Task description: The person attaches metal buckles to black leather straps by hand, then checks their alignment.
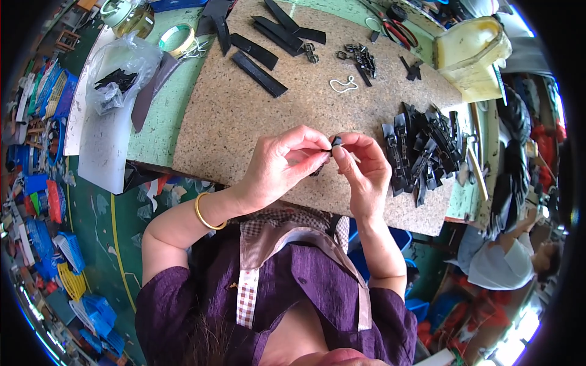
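Over the near part of the speckled board, my two hands meet fingertip to fingertip. My left hand pinches one side of a small black strip between thumb and forefinger. The other side is held in my right hand, with the thumb pressed on it. Fingers cover most of the piece, so its full shape is hidden. Nearest to my right hand lies a pile of black straps with metal buckles. Farther off are flat black strips and a small heap of dark metal buckles.
A white loop of cord lies mid-board. Red-handled pliers and a yellowed plastic container stand at the back right. At left are a tape roll, a jar and a clear plastic bag. Another person sits at right.
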Tool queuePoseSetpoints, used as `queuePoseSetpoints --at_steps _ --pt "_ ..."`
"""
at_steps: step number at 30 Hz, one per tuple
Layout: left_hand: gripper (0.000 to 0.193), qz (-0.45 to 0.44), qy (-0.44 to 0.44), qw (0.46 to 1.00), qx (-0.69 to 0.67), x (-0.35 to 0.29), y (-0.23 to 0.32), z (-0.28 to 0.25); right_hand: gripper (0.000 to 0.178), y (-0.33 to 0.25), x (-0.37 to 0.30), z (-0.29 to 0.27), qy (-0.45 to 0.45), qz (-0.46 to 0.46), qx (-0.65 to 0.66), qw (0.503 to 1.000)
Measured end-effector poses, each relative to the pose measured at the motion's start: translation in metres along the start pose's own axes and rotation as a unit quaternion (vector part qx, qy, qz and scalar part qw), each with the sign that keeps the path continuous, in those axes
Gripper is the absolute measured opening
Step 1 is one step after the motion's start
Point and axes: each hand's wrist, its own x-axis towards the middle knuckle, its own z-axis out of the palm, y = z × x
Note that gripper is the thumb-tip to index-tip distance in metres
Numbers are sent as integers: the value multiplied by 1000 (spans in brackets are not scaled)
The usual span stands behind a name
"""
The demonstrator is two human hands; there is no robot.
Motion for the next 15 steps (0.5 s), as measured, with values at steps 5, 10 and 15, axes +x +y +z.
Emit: queuePoseSetpoints --at_steps 5,10,15 --pt "14 100 18 993 64 3 -2 -9 14 15 -6 1 -11 -104 18 994" --pt "31 250 46 828 500 46 -22 -75 11 10 -1 -10 7 -134 81 988" --pt "41 242 -74 723 643 71 -22 -102 11 11 5 -13 23 -10 160 987"
